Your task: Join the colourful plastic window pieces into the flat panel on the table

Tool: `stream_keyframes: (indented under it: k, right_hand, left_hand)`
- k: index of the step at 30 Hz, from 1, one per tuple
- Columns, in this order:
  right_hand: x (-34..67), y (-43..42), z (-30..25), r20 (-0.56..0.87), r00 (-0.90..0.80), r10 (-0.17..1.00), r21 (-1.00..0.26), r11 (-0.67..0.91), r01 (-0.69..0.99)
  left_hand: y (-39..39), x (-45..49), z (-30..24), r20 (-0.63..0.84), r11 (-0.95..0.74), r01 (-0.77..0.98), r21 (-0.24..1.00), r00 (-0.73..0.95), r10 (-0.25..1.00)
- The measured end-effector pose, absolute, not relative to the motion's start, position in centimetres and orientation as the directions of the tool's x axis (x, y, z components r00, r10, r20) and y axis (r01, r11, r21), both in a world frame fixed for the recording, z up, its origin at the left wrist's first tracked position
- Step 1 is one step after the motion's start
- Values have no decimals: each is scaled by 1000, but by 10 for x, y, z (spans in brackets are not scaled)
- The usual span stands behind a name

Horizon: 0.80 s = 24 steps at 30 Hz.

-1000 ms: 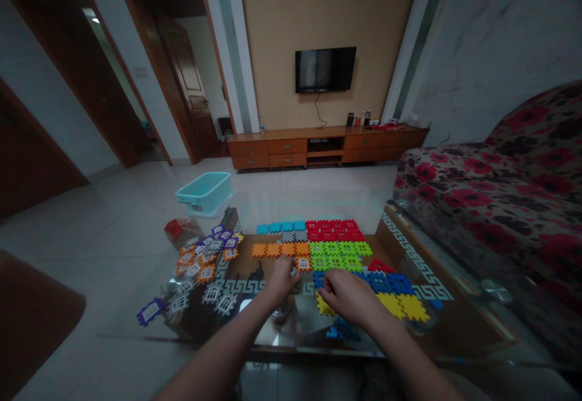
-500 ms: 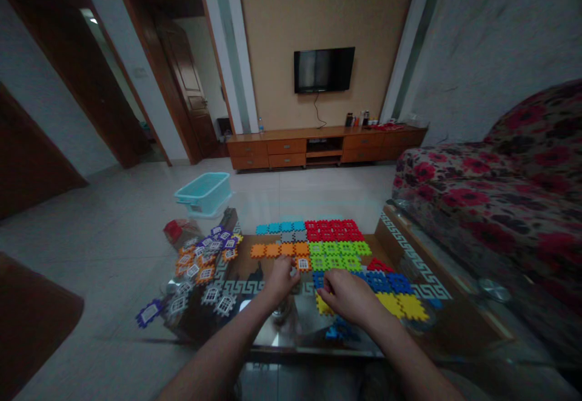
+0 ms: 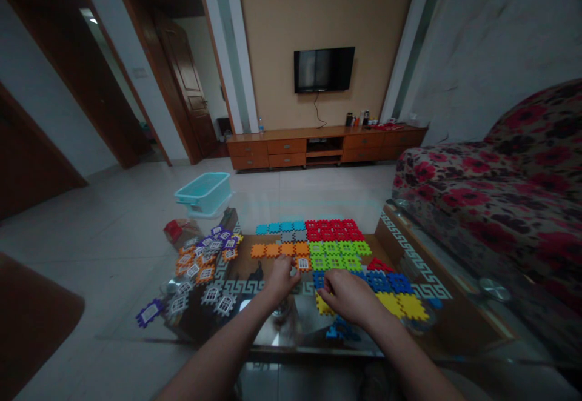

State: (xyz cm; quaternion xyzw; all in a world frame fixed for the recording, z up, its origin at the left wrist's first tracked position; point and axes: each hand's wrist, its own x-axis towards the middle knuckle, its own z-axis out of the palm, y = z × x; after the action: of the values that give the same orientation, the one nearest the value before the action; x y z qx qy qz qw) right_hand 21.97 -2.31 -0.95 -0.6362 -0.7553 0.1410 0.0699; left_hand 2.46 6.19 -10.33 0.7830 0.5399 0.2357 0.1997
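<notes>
Living room log, head-camera feed

Far wall: wall-mounted television [image 3: 324,69] above a long wooden cabinet [image 3: 282,152]. To the right stands a floral sofa [image 3: 477,201]. A teal plastic tub [image 3: 203,194] sits on the tiled floor [image 3: 113,255] beyond the left end of the bench [image 3: 411,255], which has a glass top with a Greek-key border. I am working from this one remote view.

Interlocking plastic tiles [image 3: 336,254] form a flat layout on the bench. I log a cyan row [image 3: 280,227] and a red block [image 3: 334,229] at the far side, with an orange row [image 3: 273,250] and a green block [image 3: 336,254] nearer. Blue tiles [image 3: 384,282] and yellow tiles [image 3: 402,307] lie at the right. A loose heap of orange and purple window-pattern tiles [image 3: 200,261] lies at the left, with one purple tile [image 3: 150,313] out near the bench edge.

My left hand [image 3: 280,278] is narrow, fingers curled down just beside an orange window tile [image 3: 303,263]. I cannot tell whether it holds anything. My right hand [image 3: 346,297] is loosely curved, low over the blue tiles and yellow tiles, its fingers near both. No held piece shows, but the fingers hide part of the view, so I cannot confirm a grip.
</notes>
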Motion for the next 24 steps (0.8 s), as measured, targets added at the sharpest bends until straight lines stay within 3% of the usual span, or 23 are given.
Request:
stream_keyframes:
  k: [24]
  right_hand:
    - [217,-23,-13,-117,-177,977,-325,131,937]
  left_hand:
    - [58,25,-98,134,-321,765,558,299,945]
